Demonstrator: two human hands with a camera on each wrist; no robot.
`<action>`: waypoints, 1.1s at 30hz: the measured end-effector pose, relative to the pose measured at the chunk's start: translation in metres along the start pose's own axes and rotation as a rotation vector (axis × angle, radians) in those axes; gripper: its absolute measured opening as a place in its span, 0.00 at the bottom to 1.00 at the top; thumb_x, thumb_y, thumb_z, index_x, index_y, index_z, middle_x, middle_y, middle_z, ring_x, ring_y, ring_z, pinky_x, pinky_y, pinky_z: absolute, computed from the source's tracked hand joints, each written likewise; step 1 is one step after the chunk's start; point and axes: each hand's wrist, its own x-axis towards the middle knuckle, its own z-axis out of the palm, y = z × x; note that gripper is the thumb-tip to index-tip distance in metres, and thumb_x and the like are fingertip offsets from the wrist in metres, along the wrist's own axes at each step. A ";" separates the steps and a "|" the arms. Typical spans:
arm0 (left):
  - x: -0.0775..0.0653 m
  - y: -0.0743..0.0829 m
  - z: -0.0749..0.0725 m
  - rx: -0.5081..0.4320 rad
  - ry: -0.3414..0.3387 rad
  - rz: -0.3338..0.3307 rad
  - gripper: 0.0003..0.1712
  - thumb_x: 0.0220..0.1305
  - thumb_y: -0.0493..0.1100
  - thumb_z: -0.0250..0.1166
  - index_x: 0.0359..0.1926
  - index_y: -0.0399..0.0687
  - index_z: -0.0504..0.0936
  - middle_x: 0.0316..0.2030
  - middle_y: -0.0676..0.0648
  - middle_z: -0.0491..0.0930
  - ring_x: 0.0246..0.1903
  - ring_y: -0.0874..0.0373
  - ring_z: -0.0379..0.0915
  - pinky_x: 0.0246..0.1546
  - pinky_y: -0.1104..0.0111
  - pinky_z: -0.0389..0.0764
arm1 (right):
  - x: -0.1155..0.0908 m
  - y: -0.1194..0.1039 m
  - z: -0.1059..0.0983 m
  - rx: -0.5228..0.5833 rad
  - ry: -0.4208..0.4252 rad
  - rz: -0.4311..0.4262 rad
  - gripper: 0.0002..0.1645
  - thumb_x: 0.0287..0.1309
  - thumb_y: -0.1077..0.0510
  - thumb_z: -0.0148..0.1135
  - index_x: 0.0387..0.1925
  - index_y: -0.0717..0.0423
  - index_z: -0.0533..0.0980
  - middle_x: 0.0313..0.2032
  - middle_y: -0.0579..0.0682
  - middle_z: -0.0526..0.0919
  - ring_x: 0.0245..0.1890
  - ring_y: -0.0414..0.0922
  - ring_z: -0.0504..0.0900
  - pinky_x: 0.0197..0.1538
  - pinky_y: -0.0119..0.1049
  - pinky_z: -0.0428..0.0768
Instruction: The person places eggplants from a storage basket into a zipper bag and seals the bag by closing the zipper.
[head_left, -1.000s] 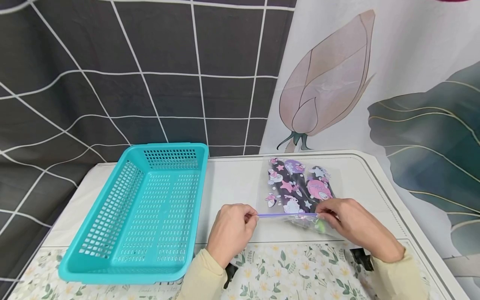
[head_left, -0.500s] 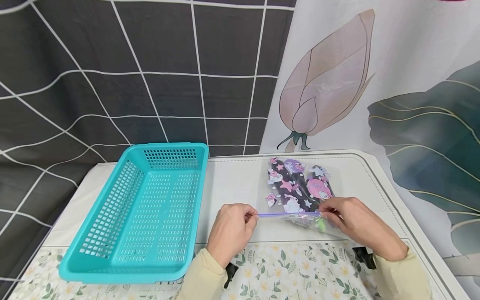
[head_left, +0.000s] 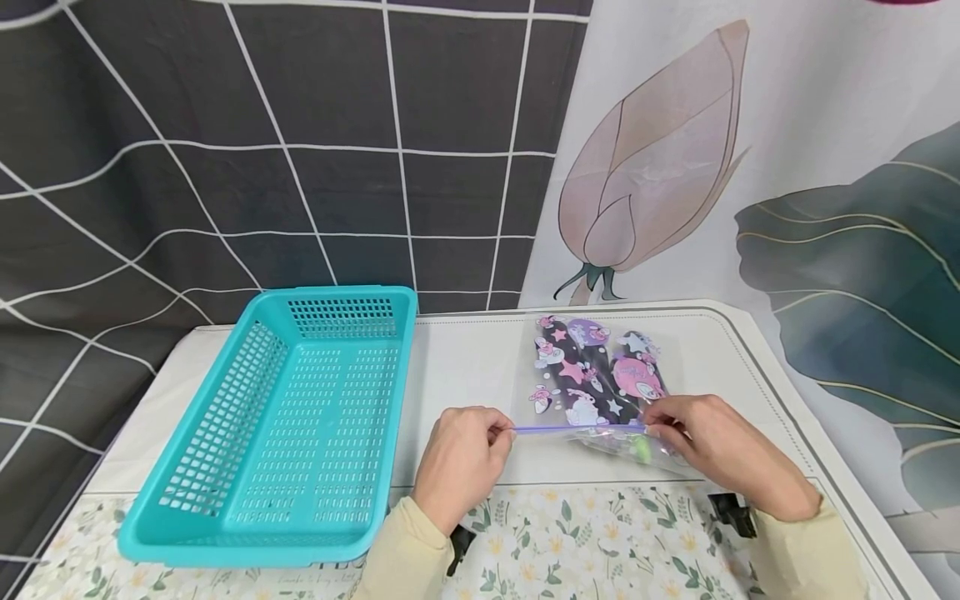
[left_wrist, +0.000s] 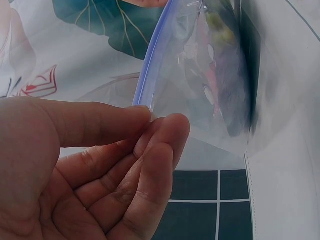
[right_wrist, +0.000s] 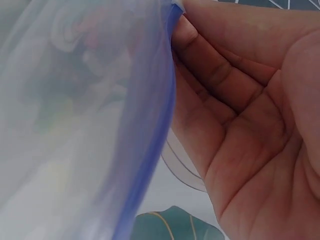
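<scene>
A clear zip bag (head_left: 573, 371) lies on the table's right half, printed with black, pink and purple cartoon figures. Its purple zip strip (head_left: 562, 430) faces me and runs straight between my hands. My left hand (head_left: 465, 458) pinches the strip's left end between thumb and forefinger; the left wrist view shows this pinch on the bag's corner (left_wrist: 165, 85). Farther along the strip, my right hand (head_left: 716, 450) pinches it near the bag's right side. Something bright green (head_left: 642, 450) shows through the plastic by the right hand; its kind cannot be made out.
A turquoise plastic basket (head_left: 322, 417) with slotted floor and walls stands to the left of my left hand. The white table (head_left: 465, 358) has a floral-patterned front part (head_left: 570, 542). Behind it hang a dark grid-patterned curtain (head_left: 330, 192) and a flower-printed one (head_left: 675, 275).
My right hand has slid a little to the right along the purple strip, still pinching. The left hand holds the left end in nearly the same place.
</scene>
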 end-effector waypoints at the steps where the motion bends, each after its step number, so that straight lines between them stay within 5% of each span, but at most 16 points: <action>1: 0.000 0.000 0.000 0.000 0.001 0.001 0.05 0.60 0.34 0.69 0.31 0.45 0.90 0.25 0.54 0.85 0.23 0.69 0.74 0.29 0.72 0.77 | 0.000 0.000 0.000 -0.001 0.000 0.000 0.12 0.56 0.69 0.69 0.34 0.48 0.81 0.26 0.31 0.73 0.23 0.27 0.65 0.29 0.28 0.69; 15: 0.000 -0.001 -0.001 -0.013 -0.007 -0.014 0.05 0.60 0.34 0.68 0.31 0.44 0.90 0.24 0.54 0.85 0.23 0.69 0.74 0.28 0.73 0.76 | -0.002 0.005 -0.004 0.009 -0.055 0.076 0.09 0.56 0.68 0.70 0.39 0.55 0.84 0.31 0.38 0.82 0.27 0.29 0.71 0.30 0.31 0.75; 33: 0.000 -0.002 0.000 -0.009 0.009 -0.001 0.05 0.60 0.34 0.68 0.30 0.44 0.90 0.24 0.54 0.84 0.22 0.69 0.73 0.28 0.73 0.76 | -0.007 0.011 -0.010 -0.012 -0.064 0.103 0.09 0.57 0.67 0.69 0.37 0.51 0.83 0.31 0.35 0.82 0.29 0.28 0.75 0.32 0.32 0.77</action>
